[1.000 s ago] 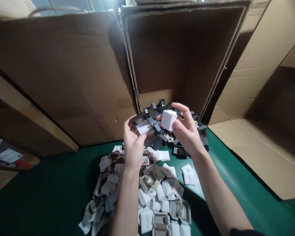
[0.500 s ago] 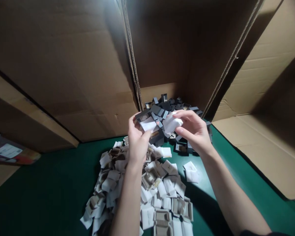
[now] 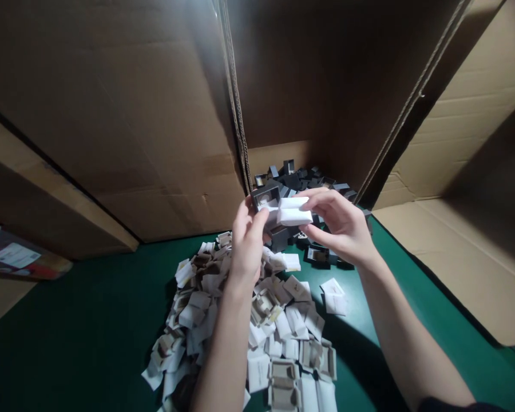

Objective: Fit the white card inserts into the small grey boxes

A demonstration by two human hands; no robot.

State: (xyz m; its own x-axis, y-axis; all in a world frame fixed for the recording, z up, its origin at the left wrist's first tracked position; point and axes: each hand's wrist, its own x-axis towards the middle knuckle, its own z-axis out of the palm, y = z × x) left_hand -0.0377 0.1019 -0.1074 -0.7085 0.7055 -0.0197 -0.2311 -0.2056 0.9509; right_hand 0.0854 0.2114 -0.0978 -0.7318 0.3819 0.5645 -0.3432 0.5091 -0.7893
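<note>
Green tabletop (image 3: pixel 90 320) below, the left hand (image 3: pixel 246 246) pinches a small dark box (image 3: pixel 266 197); the right hand (image 3: pixel 341 229) grips a white folded insert (image 3: pixel 294 212) touching it.

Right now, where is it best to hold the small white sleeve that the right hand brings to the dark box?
Probably by its two long edges, from the right end: the white sleeve lies flat, its left end meets the dark box in the left hand, and the right hand pinches it so.

Left hand (image 3: pixel 246 246) hides part of the dark box (image 3: pixel 266 197).
</note>
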